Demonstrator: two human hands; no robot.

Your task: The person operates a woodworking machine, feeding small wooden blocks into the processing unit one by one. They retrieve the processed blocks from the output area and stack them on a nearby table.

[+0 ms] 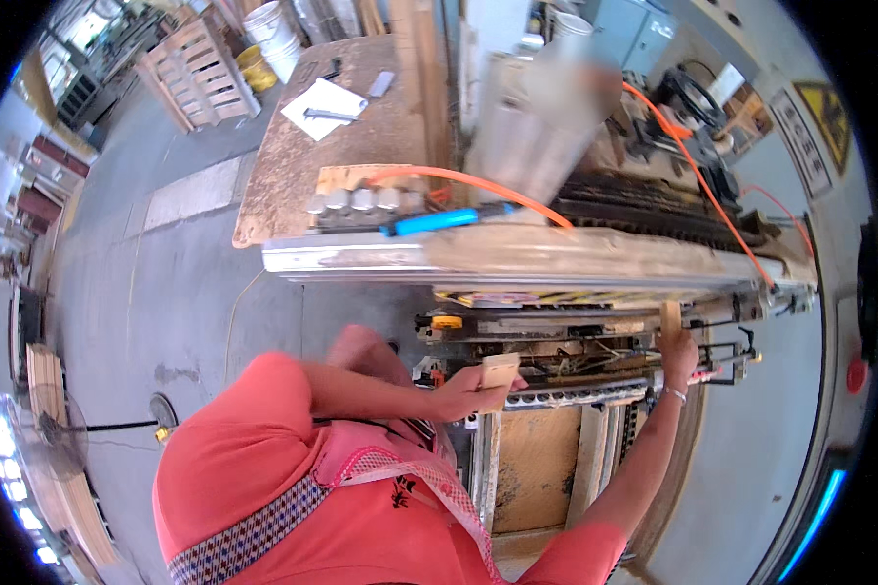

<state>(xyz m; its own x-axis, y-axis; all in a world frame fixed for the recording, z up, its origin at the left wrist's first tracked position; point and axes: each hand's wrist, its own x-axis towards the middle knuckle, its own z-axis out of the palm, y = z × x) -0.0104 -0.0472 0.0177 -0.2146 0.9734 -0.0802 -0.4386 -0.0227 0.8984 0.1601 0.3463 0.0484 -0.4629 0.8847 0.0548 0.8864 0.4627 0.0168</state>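
My left hand (461,394) is closed around a small pale wooden block (500,372), held above the near side of a machine bed (546,363). Farther right, my right hand (679,357) grips another narrow wooden piece (670,318), which stands up between its fingers at the bed's right end. Rails, rods and thin cables run along the machine between my two hands. A yellow round knob (446,322) sits at the bed's left end, a little beyond my left hand. The lower ends of both wooden pieces are hidden by my fingers.
A long metal beam (361,255) crosses beyond the bed, with a blue air gun (431,222) and orange hose (458,175) above it. Back left, a wooden table (283,146) bears paper (320,105) and a caliper (330,115). A fan (54,434) stands far left.
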